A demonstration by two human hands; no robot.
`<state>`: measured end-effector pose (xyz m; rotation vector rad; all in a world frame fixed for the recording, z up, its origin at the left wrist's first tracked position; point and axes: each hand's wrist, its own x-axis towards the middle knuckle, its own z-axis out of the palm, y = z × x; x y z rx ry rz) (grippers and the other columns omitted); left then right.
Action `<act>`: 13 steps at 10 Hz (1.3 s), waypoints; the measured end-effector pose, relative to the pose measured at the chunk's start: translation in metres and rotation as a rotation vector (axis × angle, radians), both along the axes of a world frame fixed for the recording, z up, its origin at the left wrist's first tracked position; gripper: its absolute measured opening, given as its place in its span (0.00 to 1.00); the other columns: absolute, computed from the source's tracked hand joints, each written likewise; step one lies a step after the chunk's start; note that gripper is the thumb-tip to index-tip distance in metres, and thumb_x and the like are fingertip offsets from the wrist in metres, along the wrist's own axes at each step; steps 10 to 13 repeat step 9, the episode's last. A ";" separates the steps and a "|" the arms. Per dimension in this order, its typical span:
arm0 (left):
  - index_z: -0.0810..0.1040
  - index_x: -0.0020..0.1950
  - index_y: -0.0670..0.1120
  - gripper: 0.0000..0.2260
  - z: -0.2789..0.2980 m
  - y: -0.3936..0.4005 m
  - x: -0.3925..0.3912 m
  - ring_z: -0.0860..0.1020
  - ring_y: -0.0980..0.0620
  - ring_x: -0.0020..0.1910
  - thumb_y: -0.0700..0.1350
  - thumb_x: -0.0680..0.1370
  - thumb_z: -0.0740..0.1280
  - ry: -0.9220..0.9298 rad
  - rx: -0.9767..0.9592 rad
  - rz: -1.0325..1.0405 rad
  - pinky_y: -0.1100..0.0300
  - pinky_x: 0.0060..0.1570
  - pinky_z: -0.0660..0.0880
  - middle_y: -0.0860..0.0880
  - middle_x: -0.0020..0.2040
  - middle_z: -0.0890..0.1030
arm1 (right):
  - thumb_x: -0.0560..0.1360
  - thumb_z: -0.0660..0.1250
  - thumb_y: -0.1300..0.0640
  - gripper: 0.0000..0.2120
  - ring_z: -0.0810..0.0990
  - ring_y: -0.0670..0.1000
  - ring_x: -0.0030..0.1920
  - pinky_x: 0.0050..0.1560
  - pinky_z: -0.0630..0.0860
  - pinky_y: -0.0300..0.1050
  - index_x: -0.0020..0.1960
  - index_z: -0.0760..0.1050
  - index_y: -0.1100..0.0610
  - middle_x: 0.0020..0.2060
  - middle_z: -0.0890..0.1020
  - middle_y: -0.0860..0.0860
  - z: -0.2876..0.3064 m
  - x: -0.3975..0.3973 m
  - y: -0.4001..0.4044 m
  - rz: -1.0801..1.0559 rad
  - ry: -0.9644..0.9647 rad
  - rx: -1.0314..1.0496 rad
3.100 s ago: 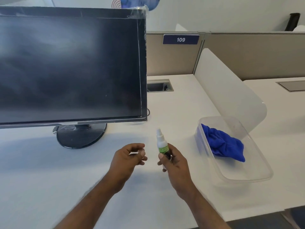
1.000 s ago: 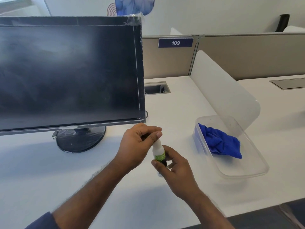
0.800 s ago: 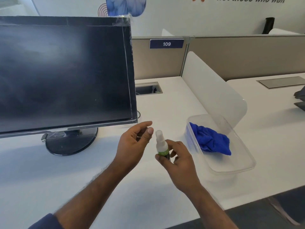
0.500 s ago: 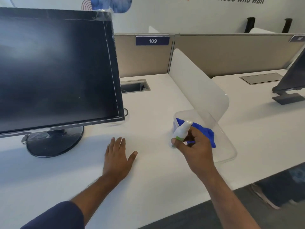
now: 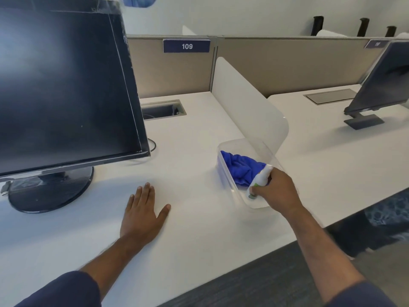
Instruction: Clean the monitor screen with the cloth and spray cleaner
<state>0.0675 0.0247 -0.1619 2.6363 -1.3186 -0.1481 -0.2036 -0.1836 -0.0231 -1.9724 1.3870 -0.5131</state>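
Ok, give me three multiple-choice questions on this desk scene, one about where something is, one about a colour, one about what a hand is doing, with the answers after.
1. Where is the cloth?
A. draped on the monitor
B. in the clear tub
C. under the left hand

2. What colour is the cloth?
A. blue
B. yellow
C. white

3. What is the left hand doing?
A. gripping the bottle
B. wiping the screen
C. resting flat on the desk

Answers:
1 B: the cloth lies bunched inside the tub.
2 A: it is plainly bright blue.
3 C: its fingers are straight on the desk, while the right hand holds the bottle over the tub.
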 end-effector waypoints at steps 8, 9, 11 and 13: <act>0.47 0.81 0.43 0.37 0.007 0.001 -0.001 0.44 0.49 0.80 0.66 0.80 0.47 0.023 0.011 -0.001 0.53 0.78 0.43 0.48 0.82 0.47 | 0.65 0.80 0.51 0.33 0.77 0.54 0.58 0.53 0.73 0.46 0.66 0.73 0.55 0.58 0.77 0.49 -0.001 0.000 -0.003 0.014 0.207 0.098; 0.48 0.81 0.43 0.37 0.010 0.006 0.001 0.46 0.49 0.80 0.64 0.80 0.50 0.033 -0.034 0.030 0.54 0.78 0.44 0.47 0.82 0.50 | 0.64 0.81 0.50 0.38 0.77 0.52 0.57 0.49 0.71 0.43 0.69 0.70 0.55 0.62 0.77 0.50 0.014 -0.001 -0.004 0.028 0.141 0.089; 0.48 0.81 0.43 0.37 0.010 0.006 0.001 0.46 0.49 0.80 0.64 0.80 0.50 0.033 -0.034 0.030 0.54 0.78 0.44 0.47 0.82 0.50 | 0.64 0.81 0.50 0.38 0.77 0.52 0.57 0.49 0.71 0.43 0.69 0.70 0.55 0.62 0.77 0.50 0.014 -0.001 -0.004 0.028 0.141 0.089; 0.48 0.81 0.43 0.37 0.010 0.006 0.001 0.46 0.49 0.80 0.64 0.80 0.50 0.033 -0.034 0.030 0.54 0.78 0.44 0.47 0.82 0.50 | 0.64 0.81 0.50 0.38 0.77 0.52 0.57 0.49 0.71 0.43 0.69 0.70 0.55 0.62 0.77 0.50 0.014 -0.001 -0.004 0.028 0.141 0.089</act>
